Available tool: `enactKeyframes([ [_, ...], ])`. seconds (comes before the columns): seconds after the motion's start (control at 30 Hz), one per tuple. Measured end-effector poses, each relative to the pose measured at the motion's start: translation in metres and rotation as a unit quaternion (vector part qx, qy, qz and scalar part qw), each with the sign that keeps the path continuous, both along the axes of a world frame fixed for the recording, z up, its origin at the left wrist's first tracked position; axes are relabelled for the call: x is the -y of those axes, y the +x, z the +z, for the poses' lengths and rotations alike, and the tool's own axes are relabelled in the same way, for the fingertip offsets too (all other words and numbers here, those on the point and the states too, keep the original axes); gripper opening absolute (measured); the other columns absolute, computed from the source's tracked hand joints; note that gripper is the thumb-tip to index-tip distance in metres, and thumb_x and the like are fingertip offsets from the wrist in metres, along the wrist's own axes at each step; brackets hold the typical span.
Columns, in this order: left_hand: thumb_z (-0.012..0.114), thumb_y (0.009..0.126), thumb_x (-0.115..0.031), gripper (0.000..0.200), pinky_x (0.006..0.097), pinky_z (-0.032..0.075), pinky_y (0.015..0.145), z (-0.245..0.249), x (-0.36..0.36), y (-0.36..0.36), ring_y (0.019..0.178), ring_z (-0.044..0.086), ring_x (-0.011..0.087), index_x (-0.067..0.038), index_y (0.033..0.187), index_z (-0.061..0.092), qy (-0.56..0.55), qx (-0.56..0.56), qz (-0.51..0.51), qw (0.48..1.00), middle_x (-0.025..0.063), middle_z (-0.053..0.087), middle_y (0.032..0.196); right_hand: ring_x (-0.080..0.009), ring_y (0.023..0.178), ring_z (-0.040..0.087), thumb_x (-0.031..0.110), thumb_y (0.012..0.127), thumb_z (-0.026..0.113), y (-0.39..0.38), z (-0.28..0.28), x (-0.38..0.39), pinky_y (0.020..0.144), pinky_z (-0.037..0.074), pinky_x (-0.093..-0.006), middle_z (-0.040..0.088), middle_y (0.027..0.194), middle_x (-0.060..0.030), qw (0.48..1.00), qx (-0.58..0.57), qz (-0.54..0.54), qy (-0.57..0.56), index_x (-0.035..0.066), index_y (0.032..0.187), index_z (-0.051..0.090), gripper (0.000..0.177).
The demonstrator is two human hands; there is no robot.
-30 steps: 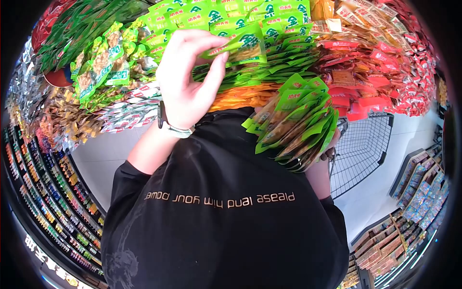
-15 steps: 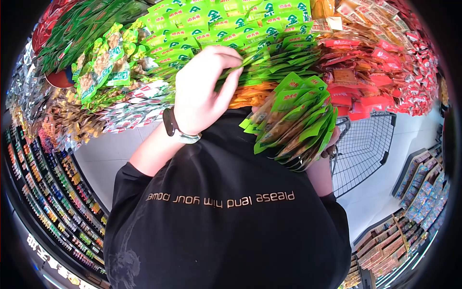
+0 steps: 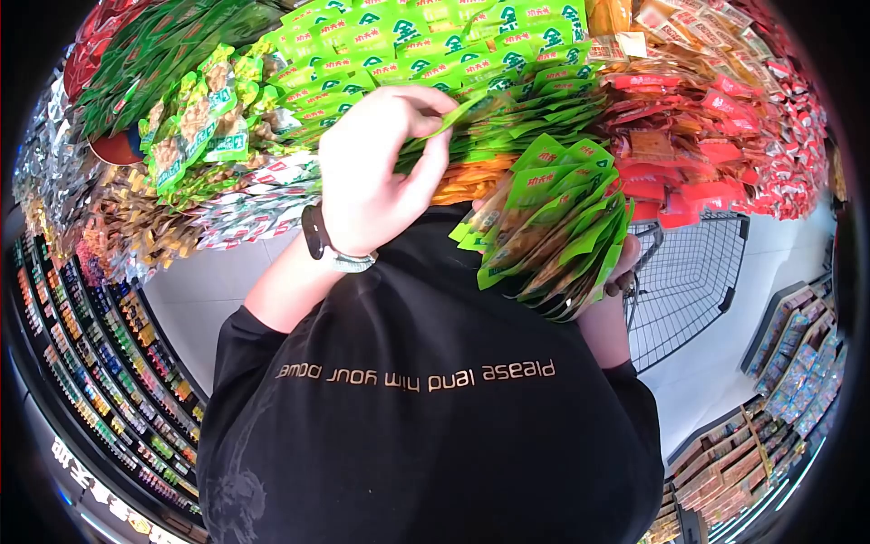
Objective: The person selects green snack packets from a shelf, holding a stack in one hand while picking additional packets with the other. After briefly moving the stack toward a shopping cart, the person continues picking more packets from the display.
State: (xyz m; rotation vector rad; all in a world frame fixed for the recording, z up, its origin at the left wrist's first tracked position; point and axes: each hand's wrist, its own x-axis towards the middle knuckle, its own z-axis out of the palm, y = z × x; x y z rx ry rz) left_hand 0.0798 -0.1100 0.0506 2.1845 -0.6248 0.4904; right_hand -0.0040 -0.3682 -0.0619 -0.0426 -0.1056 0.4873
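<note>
My left hand [image 3: 376,172], with a dark band on its wrist, is over the front of a display of bright green snack packets [image 3: 426,41]. Its thumb and fingertips pinch the edge of one green snack packet [image 3: 471,107], which is lifted a little at that edge. My right hand [image 3: 623,265] is closed round a thick fanned stack of the same green snack packets [image 3: 553,222], in front of my chest. Most of that hand is hidden behind the stack; only part shows at its right side.
Nut packets [image 3: 204,118] lie left of the green ones, and red packets [image 3: 698,136] lie to the right. Orange packets [image 3: 471,177] show below the green rows. A wire shopping cart [image 3: 684,290] stands at my right. Curved shelves [image 3: 100,354] of small goods are at the left.
My left hand has shifted slightly left and drawn back, and the pinched packet's edge stands out more. The stack in my right hand has tilted slightly and otherwise stays in place.
</note>
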Motion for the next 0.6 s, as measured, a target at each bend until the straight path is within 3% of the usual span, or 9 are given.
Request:
enactKeyframes([
  [0.1, 0.072, 0.081, -0.002, 0.015, 0.0358, 0.053, 0.071, -0.005, 0.000, 0.005, 0.078, 0.068, 0.0262, -0.004, 0.090, 0.061, 0.060, -0.033, -0.041, 0.997, 0.0078, 0.071, 0.093, -0.0389, 0.125, 0.056, 0.035, 0.080, 0.077, -0.002, 0.000, 0.003, 0.107, 0.046, -0.0544, 0.053, 0.140, -0.0254, 1.000, -0.007, 0.002, -0.011, -0.004, 0.148, 0.035, 0.089],
  [0.13, 0.072, 0.084, -0.009, 0.012, 0.0370, 0.051, 0.080, -0.006, -0.001, 0.007, 0.084, 0.067, 0.0245, -0.005, 0.093, 0.064, 0.098, -0.056, -0.051, 0.992, 0.0062, 0.071, 0.088, -0.0390, 0.126, 0.056, 0.035, 0.080, 0.077, -0.003, 0.001, 0.003, 0.107, 0.046, -0.0545, 0.052, 0.140, -0.0254, 1.000, -0.009, 0.001, -0.014, -0.004, 0.148, 0.035, 0.089],
  [0.23, 0.075, 0.082, -0.009, 0.016, 0.0383, 0.046, 0.094, -0.003, -0.002, 0.007, 0.110, 0.063, 0.0258, -0.008, 0.098, 0.071, 0.187, -0.090, -0.047, 0.977, 0.0048, 0.071, 0.111, -0.0392, 0.126, 0.056, 0.035, 0.080, 0.077, -0.002, 0.000, 0.002, 0.107, 0.046, -0.0546, 0.052, 0.140, -0.0255, 1.000, -0.009, 0.008, -0.020, -0.004, 0.148, 0.035, 0.089],
  [0.33, 0.076, 0.080, -0.012, 0.016, 0.0431, 0.037, 0.105, 0.004, 0.003, 0.002, 0.129, 0.049, 0.0323, -0.012, 0.096, 0.076, 0.234, -0.057, 0.030, 0.970, 0.0069, 0.062, 0.131, -0.0393, 0.126, 0.056, 0.036, 0.080, 0.077, -0.001, -0.002, 0.002, 0.107, 0.045, -0.0547, 0.052, 0.141, -0.0256, 1.000, -0.010, 0.014, -0.025, -0.004, 0.148, 0.035, 0.090],
  [0.43, 0.076, 0.079, -0.012, 0.012, 0.0491, 0.030, 0.111, 0.002, 0.002, 0.003, 0.136, 0.040, 0.0386, -0.014, 0.091, 0.078, 0.220, -0.062, 0.034, 0.973, 0.0078, 0.054, 0.141, -0.0395, 0.126, 0.056, 0.036, 0.080, 0.077, 0.001, -0.007, 0.002, 0.107, 0.045, -0.0549, 0.052, 0.141, -0.0257, 0.999, -0.005, 0.023, -0.026, -0.004, 0.148, 0.035, 0.090],
  [0.6, 0.075, 0.080, -0.012, 0.011, 0.0518, 0.025, 0.115, -0.009, -0.001, 0.009, 0.139, 0.038, 0.0371, -0.014, 0.090, 0.078, 0.162, -0.050, 0.035, 0.985, 0.0085, 0.053, 0.143, -0.0406, 0.130, 0.052, 0.035, 0.081, 0.077, -0.002, -0.008, 0.009, 0.109, 0.043, -0.0568, 0.050, 0.143, -0.0256, 0.999, -0.028, 0.040, -0.021, -0.004, 0.149, 0.034, 0.090],
])
